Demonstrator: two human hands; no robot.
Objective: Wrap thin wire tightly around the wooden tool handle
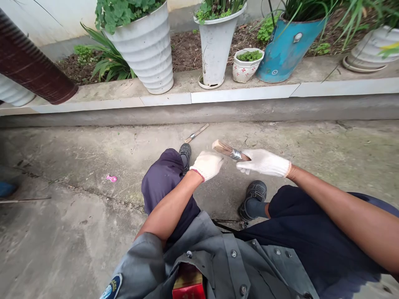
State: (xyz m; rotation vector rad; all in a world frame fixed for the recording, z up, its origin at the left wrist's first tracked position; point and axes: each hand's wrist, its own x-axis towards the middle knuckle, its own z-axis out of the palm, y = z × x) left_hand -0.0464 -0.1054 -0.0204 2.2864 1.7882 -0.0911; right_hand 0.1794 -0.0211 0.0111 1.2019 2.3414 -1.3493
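Observation:
My right hand [263, 162], in a white knit glove, is closed around one end of a short wooden piece [222, 147]. Silver wire or tape [236, 155] binds the wood near my fingers, and its pale blunt end points to the upper left. My left hand [208, 165], gloved as well, is just left of and below that end. Its fingers are curled; whatever they may hold is hidden. A second bound wooden piece [197, 133] lies on the concrete beyond my left shoe [185, 154].
A low ledge [165, 99] runs across ahead, bearing a tall white pot [146, 54], a small white pot [245, 71] and a blue planter [288, 52]. A brown ribbed pipe [34, 58] slants at left. A pink item [111, 178] lies on the concrete floor [77, 232].

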